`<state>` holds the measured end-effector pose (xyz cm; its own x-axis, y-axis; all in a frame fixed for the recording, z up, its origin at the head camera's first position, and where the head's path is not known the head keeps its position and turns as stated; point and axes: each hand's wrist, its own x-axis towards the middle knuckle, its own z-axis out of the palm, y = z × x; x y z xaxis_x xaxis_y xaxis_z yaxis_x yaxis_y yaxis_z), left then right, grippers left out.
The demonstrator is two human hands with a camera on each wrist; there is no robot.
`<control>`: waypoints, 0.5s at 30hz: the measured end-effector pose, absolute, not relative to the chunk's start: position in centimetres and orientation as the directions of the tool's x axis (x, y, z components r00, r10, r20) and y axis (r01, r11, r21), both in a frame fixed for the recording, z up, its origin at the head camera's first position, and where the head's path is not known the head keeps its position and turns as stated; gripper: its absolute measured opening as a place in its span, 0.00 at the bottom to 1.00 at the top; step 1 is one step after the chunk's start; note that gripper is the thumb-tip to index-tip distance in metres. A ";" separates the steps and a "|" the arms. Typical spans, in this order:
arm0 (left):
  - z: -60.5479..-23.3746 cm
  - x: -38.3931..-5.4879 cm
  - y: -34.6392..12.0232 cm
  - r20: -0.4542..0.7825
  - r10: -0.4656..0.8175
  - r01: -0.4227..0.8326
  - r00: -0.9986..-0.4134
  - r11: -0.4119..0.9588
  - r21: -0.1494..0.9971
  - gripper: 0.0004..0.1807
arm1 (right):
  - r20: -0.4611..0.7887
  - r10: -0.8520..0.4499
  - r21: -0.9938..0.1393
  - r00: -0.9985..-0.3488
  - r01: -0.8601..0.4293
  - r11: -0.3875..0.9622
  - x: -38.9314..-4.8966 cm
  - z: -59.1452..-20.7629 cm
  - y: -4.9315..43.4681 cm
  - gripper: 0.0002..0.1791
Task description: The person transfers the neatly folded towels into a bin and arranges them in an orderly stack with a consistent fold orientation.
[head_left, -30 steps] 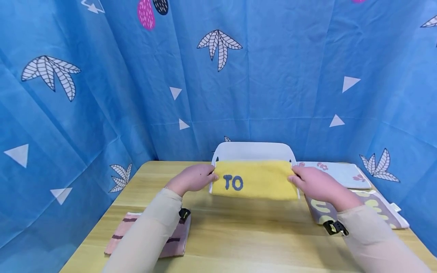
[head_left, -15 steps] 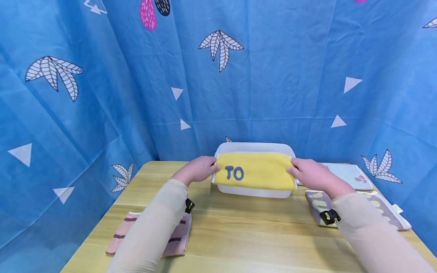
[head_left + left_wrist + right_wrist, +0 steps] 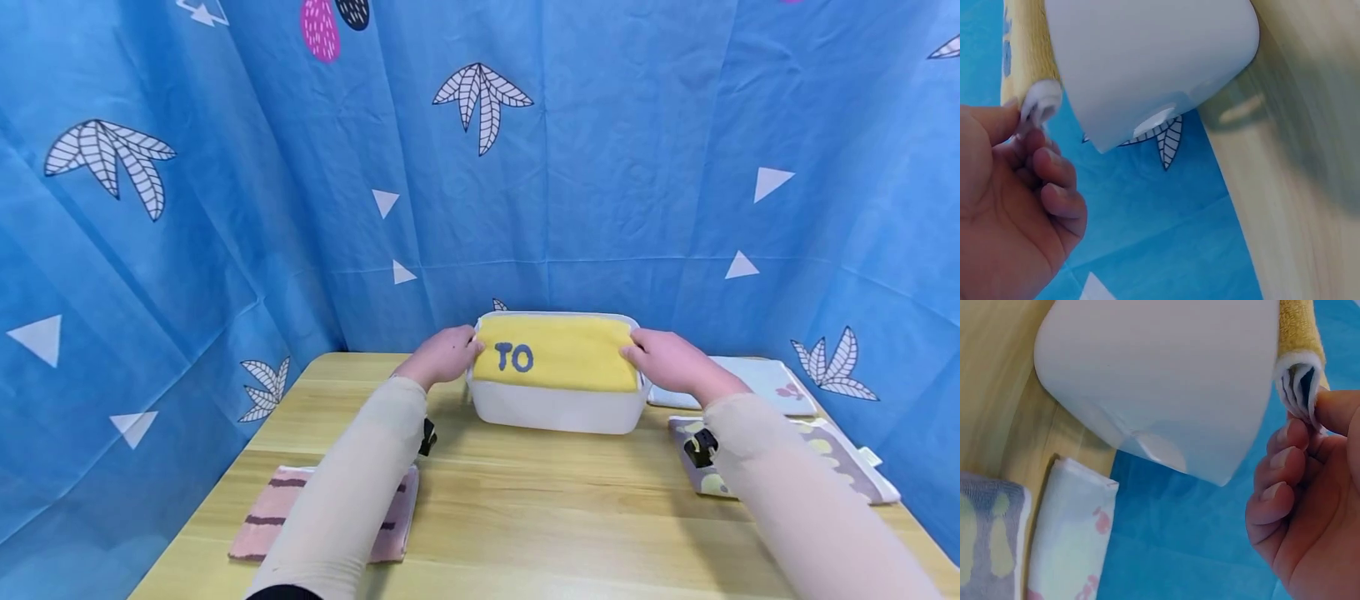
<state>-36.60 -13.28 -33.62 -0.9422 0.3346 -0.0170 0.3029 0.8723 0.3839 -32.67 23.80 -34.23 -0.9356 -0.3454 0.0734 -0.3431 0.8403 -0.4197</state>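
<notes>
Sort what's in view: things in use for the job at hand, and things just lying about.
In use:
- Yellow towel, its ends pinched by the left hand and right hand
- White bin, beneath the towel

Apparently just lying about, in neither hand:
- Pink striped towel
- Grey-and-yellow towel
- Pale floral towel

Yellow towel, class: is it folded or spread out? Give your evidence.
Folded. The right wrist view shows the yellow towel end-on, with several white-edged layers stacked together beside the right hand.
</notes>
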 end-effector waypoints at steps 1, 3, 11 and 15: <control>-33.7 -36.8 -13.1 -0.011 0.320 0.291 -0.947 0.874 0.389 0.16 | 0.074 -0.337 -0.426 -0.938 -0.336 0.840 -32.9 -34.3 23.8 0.14; -34.0 -37.2 -12.8 -0.005 0.290 0.264 -0.957 0.878 0.400 0.16 | 0.079 -0.322 -0.428 -0.943 -0.324 0.844 -33.4 -34.6 23.8 0.14; -34.5 -38.0 -11.6 -0.007 0.191 0.167 -0.981 0.873 0.458 0.16 | 0.049 -0.261 -0.471 -0.964 -0.253 0.845 -34.6 -35.2 23.6 0.16; -34.6 -38.4 -11.3 -0.002 0.172 0.153 -0.985 0.882 0.446 0.15 | 0.036 -0.242 -0.500 -0.970 -0.227 0.836 -35.1 -35.3 23.4 0.17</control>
